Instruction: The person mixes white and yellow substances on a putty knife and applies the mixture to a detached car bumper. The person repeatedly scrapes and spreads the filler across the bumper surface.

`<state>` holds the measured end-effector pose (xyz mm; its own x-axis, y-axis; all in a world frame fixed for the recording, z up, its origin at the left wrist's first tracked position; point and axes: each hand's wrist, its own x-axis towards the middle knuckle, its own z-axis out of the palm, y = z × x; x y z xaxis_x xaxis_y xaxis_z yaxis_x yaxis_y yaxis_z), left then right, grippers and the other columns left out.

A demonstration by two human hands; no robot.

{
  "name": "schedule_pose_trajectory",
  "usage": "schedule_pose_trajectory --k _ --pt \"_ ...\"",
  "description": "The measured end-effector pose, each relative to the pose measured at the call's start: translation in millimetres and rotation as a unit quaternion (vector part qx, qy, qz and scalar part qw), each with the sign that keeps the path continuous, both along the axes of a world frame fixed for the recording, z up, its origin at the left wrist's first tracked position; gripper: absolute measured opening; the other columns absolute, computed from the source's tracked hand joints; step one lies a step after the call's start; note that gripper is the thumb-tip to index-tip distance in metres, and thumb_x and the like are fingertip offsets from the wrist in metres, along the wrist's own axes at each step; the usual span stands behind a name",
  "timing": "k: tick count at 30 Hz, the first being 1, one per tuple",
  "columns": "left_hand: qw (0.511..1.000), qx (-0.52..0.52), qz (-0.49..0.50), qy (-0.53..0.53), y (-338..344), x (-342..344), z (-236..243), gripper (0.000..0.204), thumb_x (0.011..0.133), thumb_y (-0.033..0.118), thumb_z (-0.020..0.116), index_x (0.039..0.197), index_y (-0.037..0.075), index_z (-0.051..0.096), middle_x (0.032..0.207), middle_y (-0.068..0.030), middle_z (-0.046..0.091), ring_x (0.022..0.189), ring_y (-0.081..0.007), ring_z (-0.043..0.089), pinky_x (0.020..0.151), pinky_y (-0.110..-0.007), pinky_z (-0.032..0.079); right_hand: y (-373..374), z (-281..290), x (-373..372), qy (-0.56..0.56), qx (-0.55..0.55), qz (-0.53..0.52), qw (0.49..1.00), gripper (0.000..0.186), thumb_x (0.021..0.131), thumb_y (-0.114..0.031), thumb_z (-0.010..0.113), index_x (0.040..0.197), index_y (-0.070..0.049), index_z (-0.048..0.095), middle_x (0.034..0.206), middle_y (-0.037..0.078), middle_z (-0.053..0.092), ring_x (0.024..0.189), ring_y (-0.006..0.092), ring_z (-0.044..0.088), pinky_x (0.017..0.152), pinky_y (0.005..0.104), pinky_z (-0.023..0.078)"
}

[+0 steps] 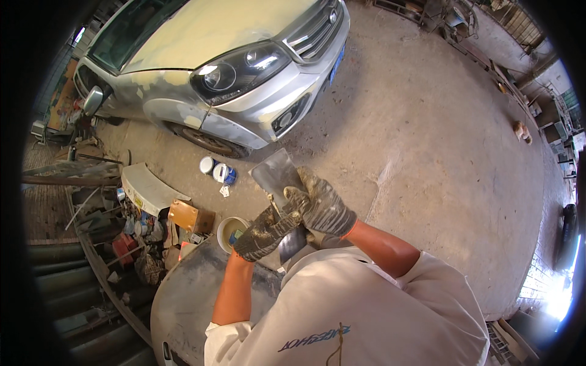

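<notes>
Head view takes in a broad, dusty concrete floor (pixel 445 158), with a silver SUV (pixel 201 55) across the upper left, its bonnet and front wing patched in pale yellow. Lower left lies a dull grey vehicle panel (pixel 207 296), partly covered by the person's shirt (pixel 378 299), and beyond it a scrap heap (pixel 146 268) with a curved cream bumper piece (pixel 146 190) and an orange-brown box (pixel 190 216). Just beside the left wrist stands a cream bucket (pixel 221 230); farther off, near the front wheel, are two blue-and-white tins (pixel 227 175). Both hands wear grey gloves crusted with something pale. Between them, in front of the chest, a flat grey plate (pixel 274 171) tilts up and away, well clear of the floor. Right-hand (pixel 326 206) fingers are closed about the plate's near corner, thumb pressed on its face. Left-hand (pixel 267 235) fingers curl in toward the same spot, but where the gloves overlap I cannot tell how tightly they close or on what. A shiny dark strip (pixel 293 245) shows below; whether it belongs to the plate is unclear. The plate looks thin, light and fairly stiff, probably metal or hard plastic, perhaps slick on its smooth face and unlikely to break; the near edge, with the thumb on top and the fingers beneath, seems the surest hold.
</notes>
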<state>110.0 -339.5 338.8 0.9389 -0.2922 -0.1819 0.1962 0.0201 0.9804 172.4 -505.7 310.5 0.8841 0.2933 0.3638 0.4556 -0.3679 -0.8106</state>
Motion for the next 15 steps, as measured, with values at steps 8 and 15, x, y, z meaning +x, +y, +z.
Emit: schedule_pose_trajectory --k 8,15 --pt "0.958 -0.083 0.237 0.142 3.6 11.5 -36.0 0.028 0.096 0.029 0.056 0.105 0.003 0.058 0.074 0.0000 0.055 0.063 -0.0106 0.053 0.054 -0.027 0.044 -13.0 3.7 8.1 0.378 0.392 -0.067 0.836 0.030 0.095 -0.030 0.056 0.109 -0.003 0.050 0.077 0.007 0.061 0.055 0.0136 0.060 0.039 0.0247 0.044" --pt "0.943 0.004 0.329 -0.039 -23.8 5.8 -29.4 0.037 0.096 0.017 0.056 0.130 0.002 0.048 0.108 -0.0043 0.061 0.093 -0.0109 0.057 0.081 -0.025 0.047 3.6 -12.8 -14.4 0.212 0.144 -0.149 0.955 0.025 0.093 -0.019 0.057 0.108 0.000 0.051 0.085 0.018 0.062 0.074 0.0324 0.062 0.064 0.0390 0.048"
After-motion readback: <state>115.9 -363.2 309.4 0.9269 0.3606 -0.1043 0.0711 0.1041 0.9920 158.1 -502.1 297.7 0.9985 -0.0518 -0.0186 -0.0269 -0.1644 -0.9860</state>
